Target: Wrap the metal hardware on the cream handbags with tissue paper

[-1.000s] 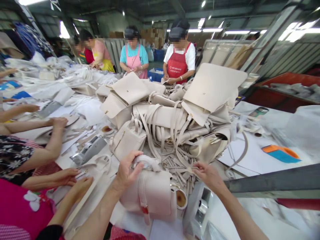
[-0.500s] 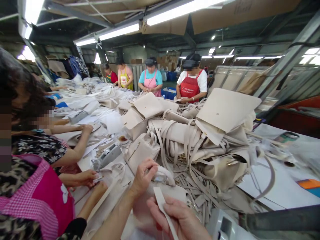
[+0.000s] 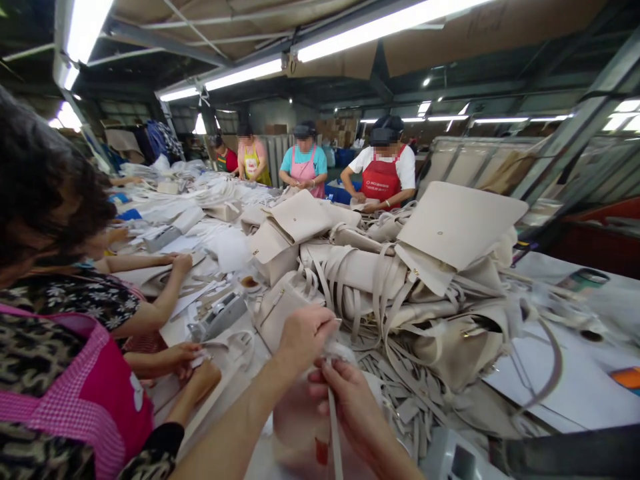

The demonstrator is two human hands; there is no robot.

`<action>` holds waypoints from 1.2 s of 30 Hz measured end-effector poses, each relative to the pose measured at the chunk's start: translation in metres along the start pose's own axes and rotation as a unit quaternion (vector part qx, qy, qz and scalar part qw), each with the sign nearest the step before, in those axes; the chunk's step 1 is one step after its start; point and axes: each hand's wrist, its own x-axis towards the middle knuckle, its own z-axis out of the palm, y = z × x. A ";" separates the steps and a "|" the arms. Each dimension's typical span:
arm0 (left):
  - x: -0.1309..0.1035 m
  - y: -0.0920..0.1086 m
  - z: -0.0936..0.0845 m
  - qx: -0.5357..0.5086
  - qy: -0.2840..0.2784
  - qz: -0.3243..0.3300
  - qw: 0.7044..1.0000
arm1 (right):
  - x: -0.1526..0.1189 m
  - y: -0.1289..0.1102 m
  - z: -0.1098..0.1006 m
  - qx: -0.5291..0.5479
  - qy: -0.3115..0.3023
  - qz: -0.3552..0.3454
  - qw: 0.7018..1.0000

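Fingers [image 3: 313,327] of the left hand [image 3: 305,337]: curled together, pinched on the top edge of a cream bag [image 3: 305,420] at the near edge of the tabletop [image 3: 565,393]. Fingers of the right hand [image 3: 350,400]: closed on a narrow cream strap [image 3: 334,440], thumb and forefinger clamped near its upper end.

Strap: long axis close to vertical in the head view, running from the meeting point of the two hands straight down toward the person, its lower end leaving the picture. Upper end sits just below the left-hand pinch, touching or nearly touching it; which, cannot be told. Right hand is the nearer to the strap, holding it; left hand lies just above and slightly left.

Bag: directly under both hands, partly hidden by them, a small red tag [image 3: 321,451] on its front.

Adjacent items: heap of cream bags and flaps [image 3: 450,227] beyond the hands, loose cut strips [image 3: 395,380] just right of them, a grey tape dispenser [image 3: 217,317] to the left.

Other persons: a co-worker in a pink checked apron [image 3: 80,393] at the left, own hands [image 3: 185,363] on the tabletop; three aproned workers at the far end [image 3: 383,177].
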 end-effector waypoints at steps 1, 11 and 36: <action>-0.008 0.004 0.001 0.013 0.002 0.023 1.000 | 0.000 0.000 -0.006 -0.035 -0.016 0.006 0.999; -0.081 -0.023 0.032 -0.318 0.057 -0.155 0.934 | -0.001 -0.016 -0.034 -0.100 -0.168 -0.011 0.981; -0.064 -0.042 0.030 -0.176 -0.108 -0.319 0.925 | 0.016 0.001 -0.050 -0.190 -0.073 -0.028 0.979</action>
